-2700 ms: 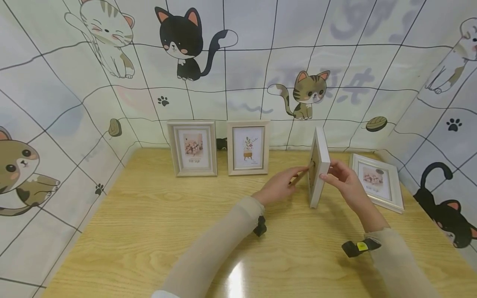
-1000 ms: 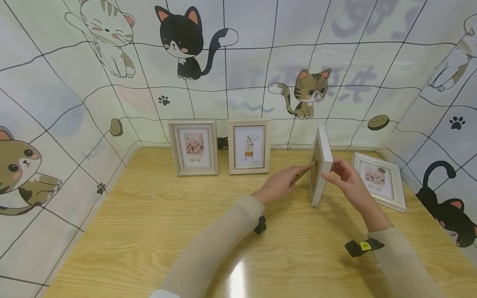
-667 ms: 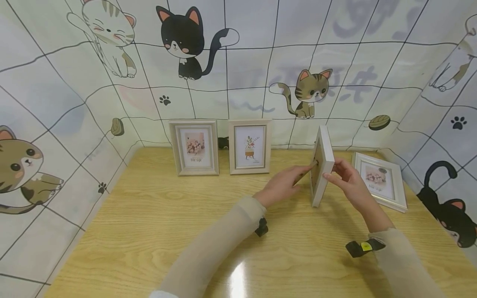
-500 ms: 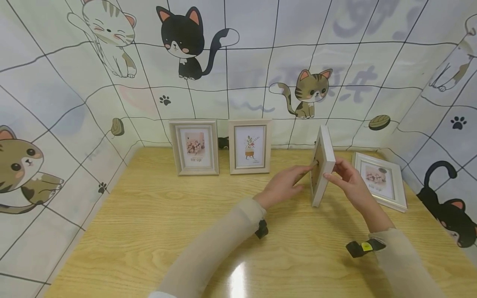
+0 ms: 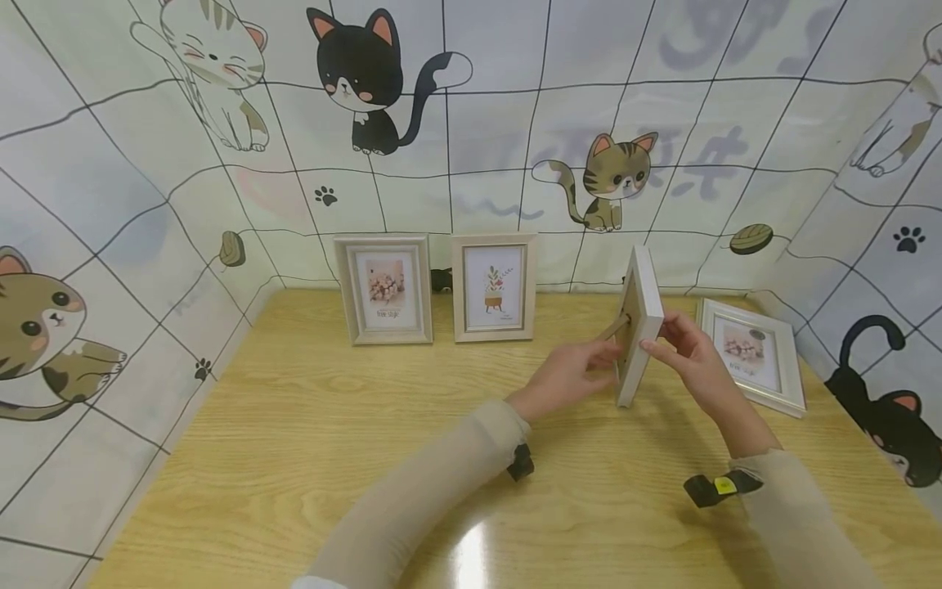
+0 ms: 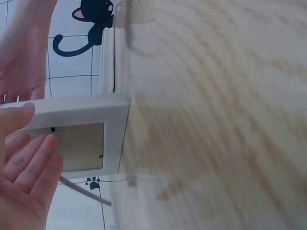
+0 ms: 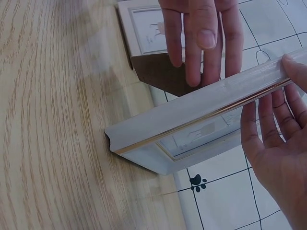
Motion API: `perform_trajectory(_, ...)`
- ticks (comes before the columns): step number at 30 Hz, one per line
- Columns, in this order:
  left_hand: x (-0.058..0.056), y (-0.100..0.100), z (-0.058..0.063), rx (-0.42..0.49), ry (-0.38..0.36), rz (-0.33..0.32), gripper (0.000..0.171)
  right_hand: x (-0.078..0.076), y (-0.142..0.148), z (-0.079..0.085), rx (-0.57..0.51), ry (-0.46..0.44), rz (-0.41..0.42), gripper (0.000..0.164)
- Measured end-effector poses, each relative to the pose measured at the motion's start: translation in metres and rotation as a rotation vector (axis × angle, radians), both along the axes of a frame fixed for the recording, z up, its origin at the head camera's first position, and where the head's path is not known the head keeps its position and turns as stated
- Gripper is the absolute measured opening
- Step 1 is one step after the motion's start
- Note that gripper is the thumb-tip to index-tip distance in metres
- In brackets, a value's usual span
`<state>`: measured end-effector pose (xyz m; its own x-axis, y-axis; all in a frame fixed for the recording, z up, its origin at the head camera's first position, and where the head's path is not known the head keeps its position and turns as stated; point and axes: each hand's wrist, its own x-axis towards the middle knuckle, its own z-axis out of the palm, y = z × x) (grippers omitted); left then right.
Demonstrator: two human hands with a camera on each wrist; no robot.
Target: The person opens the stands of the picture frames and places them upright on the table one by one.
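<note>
A white picture frame (image 5: 639, 323) stands upright on the table, turned nearly edge-on. My right hand (image 5: 695, 360) pinches its near side edge, thumb on the edge and fingers on the front. On its back a brown easel leg (image 5: 613, 327) sticks out. My left hand (image 5: 570, 376) is beside the frame's back, in front of the leg; its fingers (image 6: 41, 163) are fairly straight and slightly spread. In the right wrist view the leg (image 7: 165, 72) lies behind the left fingers; whether they touch it or the back panel, I cannot tell.
Two frames stand upright at the back: one with a flower photo (image 5: 386, 288), one with a potted-plant print (image 5: 494, 286). A third frame (image 5: 752, 356) lies face up at the right. The wooden table (image 5: 316, 409) meets a cat-patterned cloth wall (image 5: 486, 131).
My left hand has moved off the end of the easel leg, towards me and closer to the frame's back, with its fingers spreading. The right hand keeps its grip on the edge.
</note>
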<state>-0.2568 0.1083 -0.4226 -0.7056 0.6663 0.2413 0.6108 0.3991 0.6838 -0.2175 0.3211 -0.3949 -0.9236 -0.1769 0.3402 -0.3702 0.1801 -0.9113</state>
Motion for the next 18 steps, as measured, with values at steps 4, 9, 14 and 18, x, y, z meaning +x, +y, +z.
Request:
perform_trajectory(4, 0.004, 0.005, -0.003, -0.065, -0.006, 0.025, 0.049, -0.001, 0.000, 0.000, 0.009, 0.000, -0.005, 0.033)
perform_trajectory(9, 0.008, 0.010, -0.005, -0.148, -0.012, 0.069, 0.052, -0.001, 0.001, 0.000, 0.004, 0.002, -0.007, 0.035)
perform_trajectory(14, 0.009, 0.016, -0.007, -0.178, 0.000, 0.093, 0.046, 0.000, 0.002, -0.001, -0.014, -0.001, -0.004, 0.035)
perform_trajectory(18, 0.009, 0.021, -0.011, -0.189, 0.000, 0.106, 0.040, 0.000, 0.003, -0.002, -0.029, -0.002, 0.001, 0.036)
